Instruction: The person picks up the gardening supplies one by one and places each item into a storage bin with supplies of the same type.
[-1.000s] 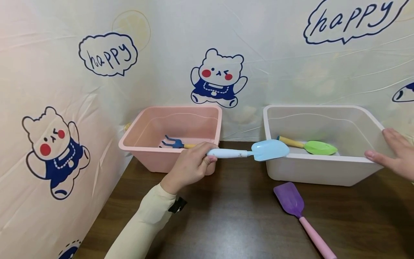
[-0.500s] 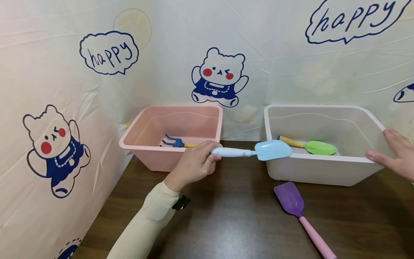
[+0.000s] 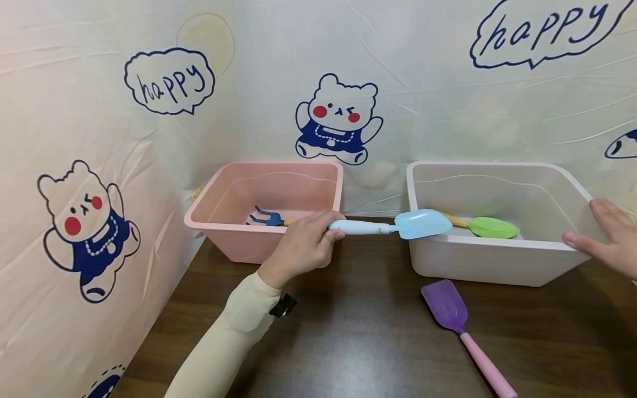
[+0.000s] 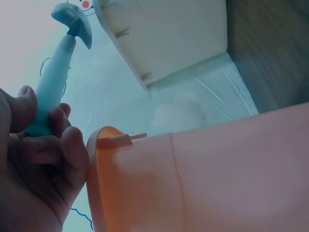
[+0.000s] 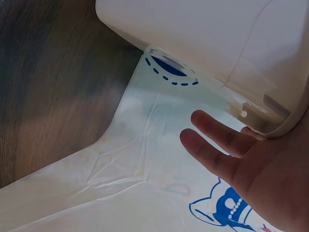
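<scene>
My left hand (image 3: 303,243) grips a light blue trowel (image 3: 423,224) by its pale handle, in front of the pink bin's right side. The trowel points right, its blade overlapping the near left rim of the white bin (image 3: 478,260) in the head view. In the left wrist view, fingers and thumb curl round the trowel's handle (image 4: 53,82). My right hand (image 3: 614,237) rests at the white bin's right rim with its fingers spread; the right wrist view shows straight fingers (image 5: 217,133) beside the bin's outer corner. Inside the white bin lies a green trowel (image 3: 492,227) with a yellow handle.
The pink bin (image 3: 224,228) on the left holds a blue hand fork (image 3: 271,219), its handle partly hidden by my left hand. A purple shovel (image 3: 445,307) with a pink handle lies on the brown table (image 3: 348,331). A printed cloth (image 3: 259,83) hangs behind.
My left hand has moved slightly right and up with the light blue trowel, whose blade now overlaps more of the white bin and part of the yellow handle. The right hand stays put.
</scene>
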